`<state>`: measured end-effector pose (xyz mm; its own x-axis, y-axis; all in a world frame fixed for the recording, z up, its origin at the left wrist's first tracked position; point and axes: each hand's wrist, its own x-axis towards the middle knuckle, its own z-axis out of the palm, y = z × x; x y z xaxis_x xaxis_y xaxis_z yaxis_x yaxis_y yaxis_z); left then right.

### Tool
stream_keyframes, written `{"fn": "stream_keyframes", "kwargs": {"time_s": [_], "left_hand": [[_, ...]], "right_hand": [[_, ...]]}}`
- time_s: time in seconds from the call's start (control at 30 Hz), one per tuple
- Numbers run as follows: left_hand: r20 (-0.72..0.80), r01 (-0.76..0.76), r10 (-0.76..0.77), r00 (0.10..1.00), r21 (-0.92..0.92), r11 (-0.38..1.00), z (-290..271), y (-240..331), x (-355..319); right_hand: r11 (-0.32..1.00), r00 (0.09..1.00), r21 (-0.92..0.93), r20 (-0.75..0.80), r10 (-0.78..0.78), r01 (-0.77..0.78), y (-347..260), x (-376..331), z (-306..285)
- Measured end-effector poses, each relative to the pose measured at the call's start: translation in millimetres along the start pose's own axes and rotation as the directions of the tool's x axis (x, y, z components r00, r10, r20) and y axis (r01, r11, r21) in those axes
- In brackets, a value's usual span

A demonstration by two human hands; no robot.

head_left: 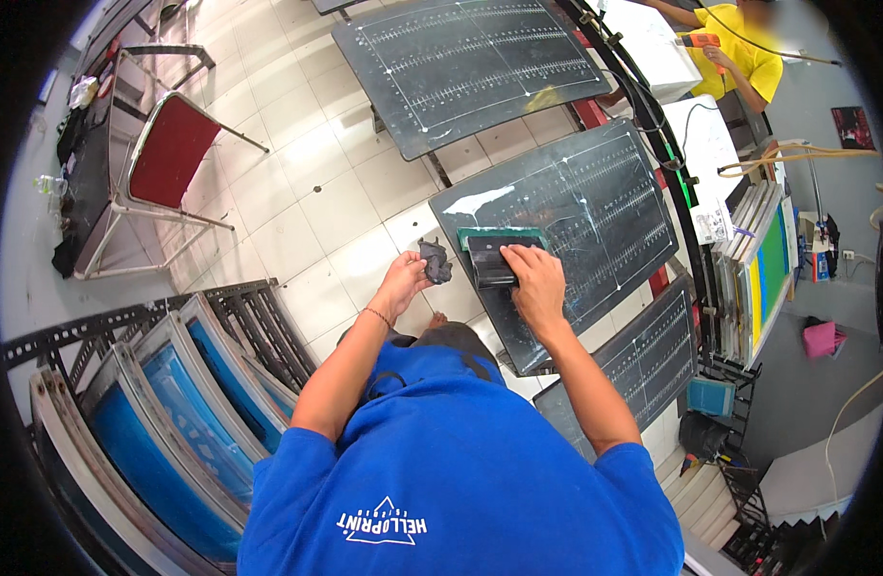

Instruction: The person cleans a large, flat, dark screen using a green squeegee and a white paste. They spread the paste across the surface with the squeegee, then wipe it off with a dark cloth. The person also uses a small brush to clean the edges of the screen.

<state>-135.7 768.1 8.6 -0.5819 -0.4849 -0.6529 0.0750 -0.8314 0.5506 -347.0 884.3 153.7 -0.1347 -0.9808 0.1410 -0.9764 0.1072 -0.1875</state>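
- Right hand (535,283) pressed palm-down on a dark flat squeegee (491,261), fingers spread and curled over its top edge, gripping it.
- Squeegee resting on the near corner of a black platen (595,221), a flat tilted board with rounded corners, marked with white ruler lines and smeared with white streaks.
- Green strip (499,233) just behind the squeegee, possibly tape or a blade edge; too blurred to tell.
- Left hand (403,278) raised beside the platen's edge, fingers pinched shut on a crumpled dark rag (435,261), soft and wadded.
- Both forearms bare, reaching forward from blue sleeves; right elbow bent outward, left wrist wearing a thin bracelet.
- Second platen (465,62) farther off, same matte black surface and white scale.
- Glossy cream floor tiles (307,182) below.
- Metal-framed screens (182,403) with blue mesh racked at lower left.
- Red-seated chair (168,154) on a thin tube frame, well apart.
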Motion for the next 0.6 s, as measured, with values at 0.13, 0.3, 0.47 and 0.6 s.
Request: {"fn": "stream_keyframes", "kwargs": {"time_s": [0.13,0.3,0.47,0.6], "left_hand": [[0.026,0.026,-0.026,0.999,-0.011,1.0,-0.3,21.1,12.6],[0.03,0.052,-0.053,0.998,0.028,0.998,-9.0,39.8,28.3],[0.019,0.066,-0.068,0.998,0.081,0.995,-11.4,57.8,42.2],[0.052,0.068,-0.077,0.996,0.152,0.986,-10.4,75.8,53.7]], "right_hand": [[0.999,0.997,-0.005,-0.048,0.054,-0.054,-26.4,20.0,10.6],[0.983,0.987,-0.116,-0.086,0.135,-0.144,-41.7,35.7,21.2],[0.948,0.95,-0.09,-0.099,0.297,-0.306,-21.1,41.3,12.5],[0.897,0.894,-0.051,-0.125,0.431,-0.439,3.1,50.5,3.0]]}}
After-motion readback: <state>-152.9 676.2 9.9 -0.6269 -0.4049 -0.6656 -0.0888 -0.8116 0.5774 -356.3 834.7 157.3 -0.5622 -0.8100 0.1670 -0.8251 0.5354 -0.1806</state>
